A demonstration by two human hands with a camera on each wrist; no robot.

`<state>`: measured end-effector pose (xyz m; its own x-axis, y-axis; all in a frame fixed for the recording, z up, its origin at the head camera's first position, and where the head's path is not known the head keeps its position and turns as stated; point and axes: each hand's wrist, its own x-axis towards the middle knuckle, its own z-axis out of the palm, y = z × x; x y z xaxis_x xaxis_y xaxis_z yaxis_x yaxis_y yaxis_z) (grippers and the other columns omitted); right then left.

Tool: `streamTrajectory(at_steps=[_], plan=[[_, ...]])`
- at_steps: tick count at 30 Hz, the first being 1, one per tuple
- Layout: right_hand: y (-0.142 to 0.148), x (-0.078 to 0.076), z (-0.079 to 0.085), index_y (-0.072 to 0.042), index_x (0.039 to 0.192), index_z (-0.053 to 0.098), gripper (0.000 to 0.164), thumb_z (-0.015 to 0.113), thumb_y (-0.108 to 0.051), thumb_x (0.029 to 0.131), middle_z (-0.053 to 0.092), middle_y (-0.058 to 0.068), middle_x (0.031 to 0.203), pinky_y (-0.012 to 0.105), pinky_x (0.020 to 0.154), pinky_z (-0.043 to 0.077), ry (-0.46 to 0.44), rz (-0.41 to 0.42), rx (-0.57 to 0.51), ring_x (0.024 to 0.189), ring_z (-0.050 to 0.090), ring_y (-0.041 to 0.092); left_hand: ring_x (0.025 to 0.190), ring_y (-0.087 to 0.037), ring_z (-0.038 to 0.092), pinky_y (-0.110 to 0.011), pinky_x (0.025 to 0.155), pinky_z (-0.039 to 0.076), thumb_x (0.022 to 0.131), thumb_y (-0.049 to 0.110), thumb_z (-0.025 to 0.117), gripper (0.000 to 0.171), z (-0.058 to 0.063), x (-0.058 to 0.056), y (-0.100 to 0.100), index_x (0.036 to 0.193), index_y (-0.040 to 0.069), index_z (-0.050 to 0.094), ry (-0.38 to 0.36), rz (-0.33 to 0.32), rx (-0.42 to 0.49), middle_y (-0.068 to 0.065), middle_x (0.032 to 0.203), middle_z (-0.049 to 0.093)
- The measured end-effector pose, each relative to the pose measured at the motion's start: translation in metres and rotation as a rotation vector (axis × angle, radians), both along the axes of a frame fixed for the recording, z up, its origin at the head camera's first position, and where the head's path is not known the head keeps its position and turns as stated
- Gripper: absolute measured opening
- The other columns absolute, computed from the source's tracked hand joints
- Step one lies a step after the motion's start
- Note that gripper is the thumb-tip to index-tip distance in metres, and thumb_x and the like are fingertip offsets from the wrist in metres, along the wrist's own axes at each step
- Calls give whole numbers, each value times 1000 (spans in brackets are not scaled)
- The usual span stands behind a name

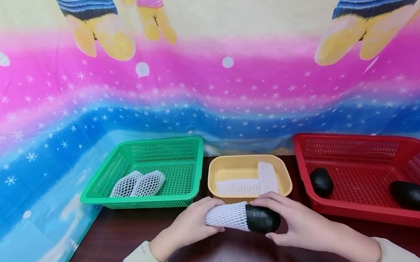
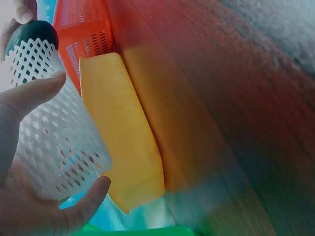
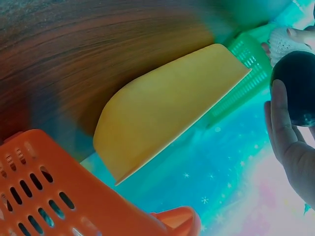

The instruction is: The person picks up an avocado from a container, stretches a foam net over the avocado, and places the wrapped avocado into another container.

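Above the near edge of a yellow tub (image 1: 212, 185), my left hand (image 1: 194, 223) grips a white foam net sleeve (image 1: 227, 216). One end of a dark, glossy, egg-shaped fruit (image 1: 264, 219) is inside the sleeve's right opening; its other end is bare. My right hand (image 1: 300, 223) holds that bare end between thumb and fingers. In the left wrist view, the sleeve (image 2: 59, 128) narrows around the fruit's edge, and its near end is hollow. The right wrist view shows the fruit (image 3: 295, 88) partly cut off by the frame.
Two more net sleeves (image 1: 237, 187) lie in the yellow tub. On the left, a green basket (image 1: 177, 197) holds two netted fruits (image 1: 149, 183). A red basket (image 1: 361, 210) on the right holds two bare dark fruits (image 1: 413, 195). Behind hangs a colourful printed cloth (image 1: 194, 88).
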<state>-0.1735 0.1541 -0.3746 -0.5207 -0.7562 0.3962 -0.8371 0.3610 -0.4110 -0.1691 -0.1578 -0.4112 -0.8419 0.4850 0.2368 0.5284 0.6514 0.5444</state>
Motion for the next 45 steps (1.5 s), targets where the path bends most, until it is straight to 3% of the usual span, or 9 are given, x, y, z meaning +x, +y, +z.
streamTrajectory(at_steps=[8, 16, 25, 29, 38, 42, 45], plan=[[-2, -3, 1, -24, 143, 51, 76, 89, -17, 78, 56, -10, 134, 32, 90, 56, 25, -13, 5, 115, 58, 10, 112, -16, 62, -37, 95, 52, 81, 21, 89, 67, 2, 1, 8, 140, 17, 58, 37, 4, 66, -3, 132, 64], [-6, -4, 0, -23, 142, 53, 76, 91, -17, 76, 60, -8, 132, 28, 93, 53, 36, -10, -51, 115, 61, 10, 105, -10, 63, -31, 92, 52, 81, 24, 90, 54, 1, 2, 19, 128, 20, 65, 18, -18, 200, 8, 122, 67], [-7, -3, 0, -19, 142, 51, 78, 91, -12, 75, 61, -3, 132, 25, 93, 53, 8, 13, -99, 112, 62, 11, 101, -7, 64, -29, 90, 52, 83, 25, 88, 50, 1, 4, 24, 128, 20, 66, -7, -56, 260, 8, 117, 70], [-8, -3, -3, -16, 140, 51, 77, 91, -11, 75, 60, -1, 132, 20, 97, 48, 18, 38, -138, 116, 60, 14, 102, -7, 65, -28, 91, 52, 84, 23, 87, 50, 1, 4, 26, 129, 17, 66, -1, -73, 261, 6, 118, 70], [-6, -3, -3, -12, 134, 55, 73, 93, -4, 73, 59, 4, 128, 23, 88, 55, -62, 64, -262, 118, 58, 14, 103, -8, 65, -29, 92, 52, 81, 22, 89, 52, 1, 5, 26, 127, 17, 68, 36, -60, 257, 5, 118, 71], [-6, -3, -4, -12, 135, 56, 75, 92, 2, 70, 58, 6, 130, 22, 89, 54, -35, 79, -267, 119, 58, 15, 103, -8, 66, -29, 92, 53, 79, 23, 90, 52, 4, 7, 29, 126, 18, 69, 91, -51, 215, 7, 118, 71], [-7, -2, -5, -10, 134, 57, 74, 93, 1, 70, 58, 8, 130, 21, 90, 53, 8, 89, -278, 118, 59, 16, 102, -8, 67, -29, 89, 54, 78, 28, 90, 54, 7, 8, 33, 127, 18, 69, 182, -34, 138, 7, 117, 72]])
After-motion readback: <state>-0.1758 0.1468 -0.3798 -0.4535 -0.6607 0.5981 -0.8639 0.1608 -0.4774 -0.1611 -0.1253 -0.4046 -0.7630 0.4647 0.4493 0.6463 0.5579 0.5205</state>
